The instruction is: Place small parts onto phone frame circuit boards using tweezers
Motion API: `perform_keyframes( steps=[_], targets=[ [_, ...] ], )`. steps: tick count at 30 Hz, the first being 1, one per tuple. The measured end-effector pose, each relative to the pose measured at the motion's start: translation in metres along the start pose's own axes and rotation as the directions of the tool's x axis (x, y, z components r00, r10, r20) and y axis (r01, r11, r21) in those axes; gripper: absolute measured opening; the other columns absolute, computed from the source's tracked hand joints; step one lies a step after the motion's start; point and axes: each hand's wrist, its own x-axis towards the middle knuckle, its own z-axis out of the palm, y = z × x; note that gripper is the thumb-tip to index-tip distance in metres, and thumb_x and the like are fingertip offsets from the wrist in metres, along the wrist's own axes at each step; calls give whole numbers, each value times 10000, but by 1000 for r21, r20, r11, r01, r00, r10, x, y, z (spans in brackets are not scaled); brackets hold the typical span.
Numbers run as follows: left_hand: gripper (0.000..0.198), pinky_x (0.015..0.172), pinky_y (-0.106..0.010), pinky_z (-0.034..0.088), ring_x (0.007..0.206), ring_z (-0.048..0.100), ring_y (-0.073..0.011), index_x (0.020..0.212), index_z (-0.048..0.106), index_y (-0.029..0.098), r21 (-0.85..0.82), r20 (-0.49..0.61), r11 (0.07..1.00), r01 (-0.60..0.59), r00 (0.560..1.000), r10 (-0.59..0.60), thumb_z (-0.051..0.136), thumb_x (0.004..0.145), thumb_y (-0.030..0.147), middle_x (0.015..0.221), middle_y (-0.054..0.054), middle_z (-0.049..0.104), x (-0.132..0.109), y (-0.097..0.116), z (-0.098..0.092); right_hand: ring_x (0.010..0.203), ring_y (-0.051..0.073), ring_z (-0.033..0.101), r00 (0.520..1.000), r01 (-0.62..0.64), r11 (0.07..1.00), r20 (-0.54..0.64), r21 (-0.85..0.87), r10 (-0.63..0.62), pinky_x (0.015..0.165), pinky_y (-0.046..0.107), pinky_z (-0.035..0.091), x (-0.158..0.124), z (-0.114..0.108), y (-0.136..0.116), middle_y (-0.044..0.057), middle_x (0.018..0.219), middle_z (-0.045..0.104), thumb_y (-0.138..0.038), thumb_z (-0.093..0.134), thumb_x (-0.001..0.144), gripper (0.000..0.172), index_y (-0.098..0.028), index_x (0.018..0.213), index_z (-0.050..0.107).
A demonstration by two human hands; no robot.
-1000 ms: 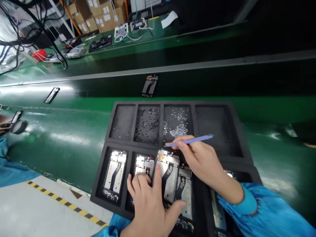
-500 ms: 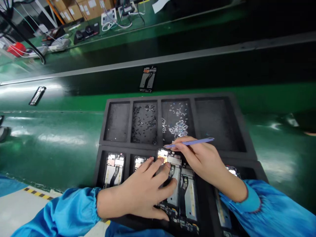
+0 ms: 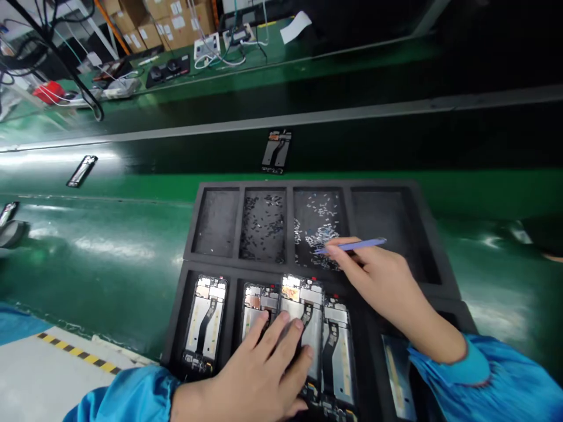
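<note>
My right hand (image 3: pixel 373 264) pinches a slim purple pointed tool (image 3: pixel 363 244); I cannot tell whether it has one prong or two. Its tip is over a compartment of tiny silvery pieces (image 3: pixel 323 234) in the upper black foam tray (image 3: pixel 288 225). My left hand (image 3: pixel 264 369) lies with fingers spread on an opened phone (image 3: pixel 301 293), its metal plate and ribbon cable showing. That phone sits raised between an opened phone (image 3: pixel 253 299) on the left, partly under my fingers, and another opened phone (image 3: pixel 336 346) on the right.
One more opened phone (image 3: pixel 206 322) is in the lower tray (image 3: pixel 176 328) at left, and a phone (image 3: pixel 398 375) lies under my right forearm. Tiny dark pieces (image 3: pixel 264 225) fill a neighbouring compartment. Phones (image 3: pixel 277 151) (image 3: pixel 82 171) lie on the dark strip beyond.
My right hand has moved the purple tool from the top end of the raised phone up to the silvery pieces. My left hand stays on the phone. The view has shifted slightly.
</note>
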Motion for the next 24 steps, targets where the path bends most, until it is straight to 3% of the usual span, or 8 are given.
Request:
perform_keyframes(
  steps=[3, 6, 9, 13, 16, 19, 21, 24],
  targets=[
    [711, 1171, -584, 328, 1412, 455, -434, 1476, 493, 98, 17, 33, 999, -50, 998, 49, 583, 989, 608, 1540, -221, 472, 7, -9, -10, 712, 230, 763, 996, 54, 990, -67, -130, -63, 646, 341, 586, 1, -10, -11, 70, 939, 809, -475, 511, 1061, 355, -219, 908, 703],
    [646, 1123, -556, 385, 1300, 544, -411, 1400, 557, 97, 27, 41, 989, -148, 988, 147, 615, 973, 578, 1442, -209, 547, 19, -23, -25, 727, 237, 760, 991, 110, 978, -59, -177, -122, 668, 351, 586, 5, -19, -26, 72, 934, 799, -435, 521, 1058, 294, -229, 946, 698],
    [572, 1121, -565, 377, 1190, 590, -385, 1305, 617, 140, -19, 4, 973, -230, 973, 230, 654, 933, 572, 1253, -155, 631, 31, -36, -31, 806, 235, 760, 990, 144, 985, 18, -92, -143, 722, 344, 593, 16, -19, -41, 60, 977, 786, -399, 546, 1046, 221, -246, 1035, 705],
    [519, 1186, -594, 282, 1194, 563, -377, 1156, 672, 138, -131, -88, 952, -278, 959, 268, 631, 921, 600, 1099, -113, 629, 38, -46, -16, 858, 217, 752, 983, 98, 990, 144, 104, -112, 734, 320, 596, 36, 4, -48, 36, 997, 775, -341, 588, 1024, 164, -262, 1053, 729],
    [579, 1169, -600, 303, 1109, 586, -353, 1178, 655, 124, -178, -182, 936, -305, 945, 273, 537, 964, 649, 1084, -125, 615, 37, -53, -3, 818, 216, 753, 979, -1, 982, 201, 186, -37, 706, 330, 604, 48, 30, -41, 48, 1000, 778, -365, 588, 1018, 203, -246, 1001, 752],
    [570, 1175, -587, 312, 1126, 582, -340, 1339, 588, 128, -171, -221, 935, -310, 937, 270, 530, 993, 577, 1141, -139, 617, 35, -61, 0, 819, 230, 758, 980, -37, 985, 200, 169, 2, 719, 361, 619, 60, 47, -29, 71, 1022, 783, -414, 573, 1022, 275, -224, 957, 762],
    [583, 1187, -570, 310, 1206, 561, -346, 1426, 537, 143, -145, -220, 943, -298, 939, 263, 544, 994, 535, 1280, -165, 599, 35, -65, -1, 823, 237, 763, 980, -27, 990, 201, 138, -1, 714, 375, 631, 68, 48, -24, 85, 1058, 785, -435, 557, 1029, 305, -214, 992, 764],
    [586, 1207, -547, 295, 1330, 512, -364, 1486, 493, 158, -103, -218, 967, -232, 954, 205, 543, 998, 479, 1450, -179, 530, 35, -67, 2, 913, 266, 773, 972, 2, 996, 233, 85, -22, 791, 411, 643, 79, 27, -29, 80, 1077, 795, -442, 578, 1020, 295, -219, 1015, 770]
  ],
)
